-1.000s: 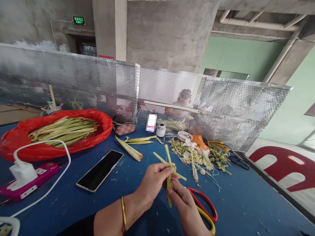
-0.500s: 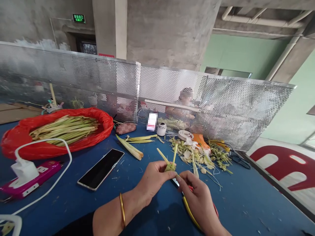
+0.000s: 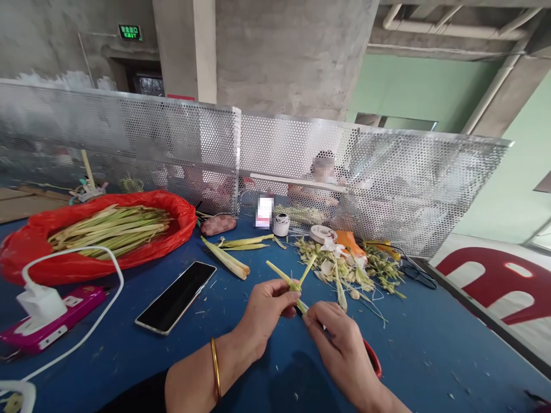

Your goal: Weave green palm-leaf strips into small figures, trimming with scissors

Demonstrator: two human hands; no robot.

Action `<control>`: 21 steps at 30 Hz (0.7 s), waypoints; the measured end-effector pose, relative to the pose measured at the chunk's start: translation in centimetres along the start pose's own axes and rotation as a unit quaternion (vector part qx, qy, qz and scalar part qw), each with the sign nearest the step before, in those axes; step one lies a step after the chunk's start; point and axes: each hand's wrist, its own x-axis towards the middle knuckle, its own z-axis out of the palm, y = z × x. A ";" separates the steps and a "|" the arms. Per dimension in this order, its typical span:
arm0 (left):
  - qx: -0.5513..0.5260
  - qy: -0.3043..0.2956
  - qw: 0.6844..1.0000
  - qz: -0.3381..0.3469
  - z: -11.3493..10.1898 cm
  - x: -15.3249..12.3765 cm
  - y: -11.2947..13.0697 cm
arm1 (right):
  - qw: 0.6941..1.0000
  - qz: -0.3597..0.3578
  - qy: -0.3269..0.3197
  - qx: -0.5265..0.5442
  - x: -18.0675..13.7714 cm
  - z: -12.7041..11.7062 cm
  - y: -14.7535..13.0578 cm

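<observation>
Left hand [image 3: 267,307]: at eight o'clock from the crossing of the plant strips [image 3: 295,285], thumb and forefinger pinched narrowly on it, much as half a second ago
Plant strips: between both hands, above the blue table [image 3: 408,355]; free ends splay towards ten and one o'clock, wider than half a second ago, so the fold is probably being drawn snug
Right hand [image 3: 338,344]: towards five o'clock, fingertips closed on the lower strip end, which pointed to six a second ago
Scissors [image 3: 375,367]: half past four, only a red handle loop showing, the yellow one now hidden behind the hand
Exit sign [image 3: 130,32]: eleven o'clock, green, EXIT below Chinese characters
Phone [image 3: 176,298]: nine o'clock, dark screen, no brand visible
Lit screen [image 3: 264,212]: eleven o'clock, blurred, unreadable
Tape roll [image 3: 322,234]: one o'clock, markings too small to read
</observation>
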 end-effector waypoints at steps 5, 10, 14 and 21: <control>0.126 -0.090 0.988 0.010 -0.3 -0.2 0.4 | 0.981 -0.015 0.168 -0.097 0.6 -1.6 0.5; 0.216 -0.205 0.954 0.026 0.1 -0.7 -0.4 | 0.994 -0.006 0.053 -0.095 1.5 -2.1 1.0; 0.228 -0.220 0.948 -0.016 0.4 -1.0 -0.4 | 0.997 0.076 -0.003 0.013 1.7 -1.6 1.0; 0.213 -0.214 0.945 -0.125 0.5 -1.5 0.3 | 0.999 -0.013 0.023 -0.023 1.4 -1.4 0.5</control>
